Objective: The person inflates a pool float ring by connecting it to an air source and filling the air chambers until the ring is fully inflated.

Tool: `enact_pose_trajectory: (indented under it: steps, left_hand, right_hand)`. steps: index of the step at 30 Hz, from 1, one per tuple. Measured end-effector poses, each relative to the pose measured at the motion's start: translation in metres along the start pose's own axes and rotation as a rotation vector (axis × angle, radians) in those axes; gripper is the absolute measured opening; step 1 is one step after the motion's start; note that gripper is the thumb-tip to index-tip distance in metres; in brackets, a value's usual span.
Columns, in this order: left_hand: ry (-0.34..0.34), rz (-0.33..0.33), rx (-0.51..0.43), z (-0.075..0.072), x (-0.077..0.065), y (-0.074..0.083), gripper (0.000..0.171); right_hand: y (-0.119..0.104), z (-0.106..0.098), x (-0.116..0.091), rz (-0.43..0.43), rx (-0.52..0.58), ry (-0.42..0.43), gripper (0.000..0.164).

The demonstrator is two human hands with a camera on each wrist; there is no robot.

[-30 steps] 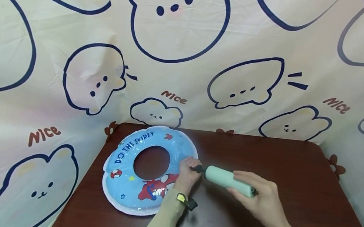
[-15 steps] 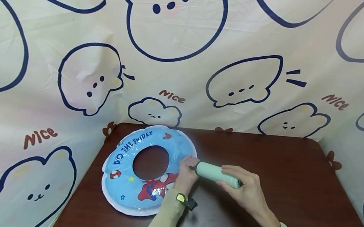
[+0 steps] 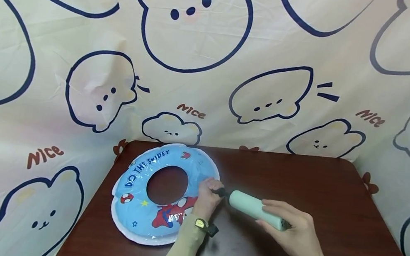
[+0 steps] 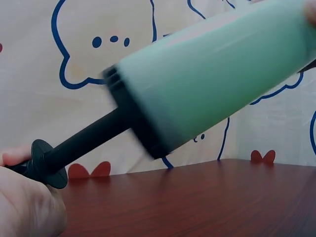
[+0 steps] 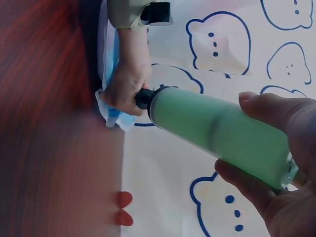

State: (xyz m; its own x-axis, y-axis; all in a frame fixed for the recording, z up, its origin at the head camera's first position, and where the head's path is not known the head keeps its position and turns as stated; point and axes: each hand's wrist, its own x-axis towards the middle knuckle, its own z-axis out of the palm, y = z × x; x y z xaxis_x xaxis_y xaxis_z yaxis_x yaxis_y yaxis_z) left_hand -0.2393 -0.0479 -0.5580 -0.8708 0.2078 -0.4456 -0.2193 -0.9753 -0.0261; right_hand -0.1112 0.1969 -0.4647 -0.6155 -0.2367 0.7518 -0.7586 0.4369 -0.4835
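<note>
A light-blue inflatable swim ring [image 3: 127, 209] with a red cartoon figure lies at the left of the table. At its right edge my left hand [image 3: 207, 197] grips the black end of a mint-green hand air pump [image 3: 253, 206]. In the left wrist view a black rod [image 4: 89, 136] with a round flange runs from that hand into the pump's cap. My right hand [image 3: 297, 229] holds the far end of the green barrel [image 5: 212, 128] between thumb and fingers. The pump is tilted, its barrel raised over the table. My left fingers hide the spot where pump and ring meet.
The dark brown wooden table [image 3: 279, 173] reaches back to a cream cloth [image 3: 274, 39] printed with bear outlines, which also hangs at both sides. A black band [image 3: 206, 227] sits on the left wrist over the sleeve.
The right hand pushes the pump barrel left toward the left hand, then draws it back right, baring the black rod again. The left hand and swim ring stay nearly in place.
</note>
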Motion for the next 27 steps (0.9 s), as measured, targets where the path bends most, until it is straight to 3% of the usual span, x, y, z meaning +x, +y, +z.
enact_pose_trajectory:
  steps: [11, 19, 22, 27]
  left_hand:
    - [-0.049, -0.008, 0.042, -0.001, 0.002, 0.001, 0.061]
    - [-0.087, -0.014, 0.008, -0.008, -0.002, 0.004, 0.061]
    - [-0.094, -0.026, 0.023, -0.009, -0.002, 0.003, 0.061]
    - [-0.077, -0.009, -0.014, -0.006, -0.001, 0.002, 0.059]
  right_hand:
    - [-0.031, -0.038, -0.005, 0.005, -0.032, -0.015, 0.055]
    - [-0.042, -0.068, -0.01, 0.087, -0.046, -0.027, 0.063]
    - [-0.032, -0.058, -0.011, 0.074, -0.073, -0.043, 0.063]
    - [-0.001, -0.012, -0.003, -0.004, -0.064, -0.024, 0.055]
